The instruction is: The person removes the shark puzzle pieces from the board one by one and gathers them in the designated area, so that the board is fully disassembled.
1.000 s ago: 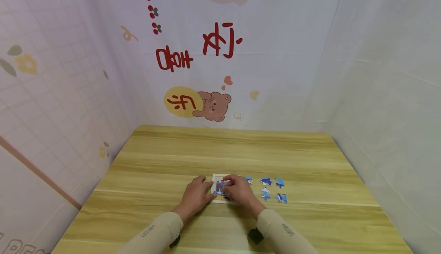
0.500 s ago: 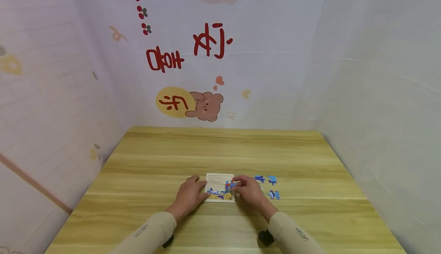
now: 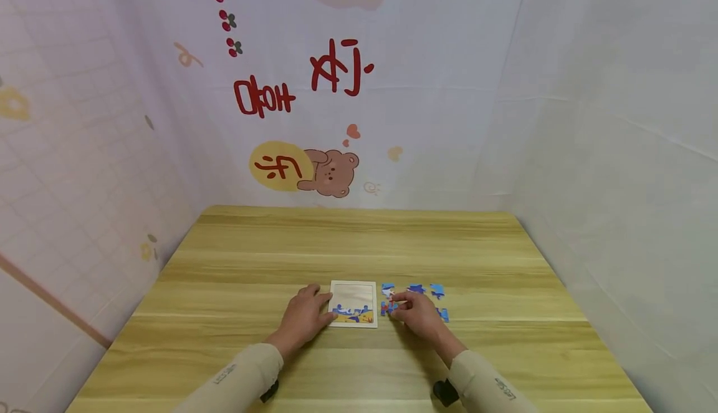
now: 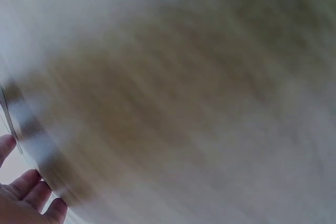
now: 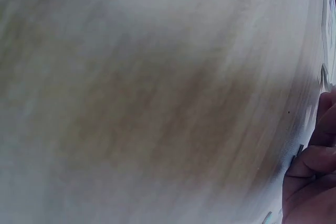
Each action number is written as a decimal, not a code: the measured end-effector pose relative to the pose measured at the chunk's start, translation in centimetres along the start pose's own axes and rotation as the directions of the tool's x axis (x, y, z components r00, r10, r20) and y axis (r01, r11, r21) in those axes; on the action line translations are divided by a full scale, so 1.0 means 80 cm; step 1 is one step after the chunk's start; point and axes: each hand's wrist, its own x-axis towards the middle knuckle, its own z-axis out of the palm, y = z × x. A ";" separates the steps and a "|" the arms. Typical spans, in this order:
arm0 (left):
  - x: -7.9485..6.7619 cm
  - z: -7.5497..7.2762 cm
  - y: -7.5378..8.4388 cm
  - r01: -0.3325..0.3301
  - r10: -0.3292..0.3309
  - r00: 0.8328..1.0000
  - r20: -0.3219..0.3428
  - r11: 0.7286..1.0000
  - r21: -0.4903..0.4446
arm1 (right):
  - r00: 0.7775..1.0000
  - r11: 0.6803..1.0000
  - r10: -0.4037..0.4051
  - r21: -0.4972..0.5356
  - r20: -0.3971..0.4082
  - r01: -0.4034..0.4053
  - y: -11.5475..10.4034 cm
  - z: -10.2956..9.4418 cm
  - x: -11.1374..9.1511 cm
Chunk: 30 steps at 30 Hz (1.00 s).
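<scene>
A white-framed jigsaw tray [image 3: 352, 284] lies on the table, its bottom rows filled with a sea-floor picture and its upper part bare. My left hand [image 3: 303, 314] rests at the tray's left edge, thumb and fingertips touching the frame. In the left wrist view several fingertips [image 4: 56, 209] of this hand show by the table. Just right of the tray, my right hand [image 3: 419, 314] pinches a blue and red puzzle piece [image 3: 386, 309] low over the table. The right wrist view shows the bent fingers [image 5: 310, 163], with the piece hidden behind them.
Loose blue puzzle pieces lie around the right hand: one with white [image 3: 387, 289], a dark-blue one [image 3: 416, 288], one at the upper right [image 3: 437, 290] and one partly hidden [image 3: 444, 314]. The wooden table [image 3: 359, 238] meets a printed cloth wall [image 3: 426, 89] at the back.
My right hand has moved the blue and red piece from over the tray to the table on its right. The tray's upper part now shows bare. My left hand stays at the tray's edge.
</scene>
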 end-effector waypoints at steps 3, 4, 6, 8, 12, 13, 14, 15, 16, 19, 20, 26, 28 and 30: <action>-0.002 0.000 -0.001 0.007 -0.006 1.000 0.009 1.000 -0.014 | 1.000 1.000 -0.002 -0.007 -0.001 0.002 0.000 0.001 0.000; -0.003 0.000 -0.001 0.008 -0.007 1.000 0.012 1.000 -0.018 | 1.000 1.000 -0.004 -0.011 -0.003 0.004 0.000 0.002 0.000; -0.004 0.001 -0.001 0.010 -0.009 1.000 0.017 1.000 -0.026 | 1.000 1.000 -0.010 -0.023 -0.009 0.010 0.002 0.002 0.000; -0.005 0.002 -0.001 0.015 -0.014 1.000 0.021 1.000 -0.023 | 1.000 1.000 -0.008 -0.025 -0.006 0.008 0.004 0.002 0.001; -0.004 0.000 0.001 0.019 -0.018 1.000 0.021 0.999 -0.027 | 1.000 0.998 -0.003 -0.056 -0.027 0.001 0.005 -0.001 0.002; -0.004 0.000 0.001 0.016 -0.016 1.000 0.019 0.999 -0.029 | 0.999 0.998 0.003 -0.066 -0.036 -0.006 0.005 -0.001 0.001; -0.003 -0.001 0.002 0.016 -0.015 1.000 0.019 0.999 -0.034 | 0.999 0.997 0.005 -0.080 -0.048 -0.009 0.005 -0.002 0.001; -0.002 -0.002 0.002 0.012 -0.012 1.000 0.017 0.999 -0.037 | 0.998 0.996 0.007 -0.092 -0.060 -0.013 0.005 -0.002 0.001; -0.002 -0.002 0.003 0.010 -0.010 1.000 0.015 0.999 -0.036 | 0.998 0.995 0.011 -0.098 -0.069 -0.017 0.004 -0.003 0.001; -0.002 -0.003 0.003 0.010 -0.009 1.000 0.013 1.000 -0.023 | 0.997 0.995 0.022 -0.097 -0.077 -0.029 0.002 -0.004 0.001; -0.002 -0.003 0.002 0.012 -0.012 1.000 0.014 1.000 -0.017 | 0.997 0.996 0.023 -0.090 -0.077 -0.030 0.001 -0.004 0.000; 0.000 -0.004 0.003 0.041 -0.040 0.998 0.038 0.999 -0.023 | 0.997 0.996 -0.009 -0.089 -0.081 0.002 -0.004 0.001 0.002; 0.003 -0.005 0.004 0.048 -0.047 0.998 0.045 0.999 -0.021 | 0.997 0.995 -0.034 -0.096 -0.074 0.027 -0.005 0.006 0.002; 0.005 -0.005 0.006 0.058 -0.057 0.997 0.052 0.998 -0.020 | 0.997 0.995 -0.055 -0.083 -0.055 0.050 -0.007 0.011 0.002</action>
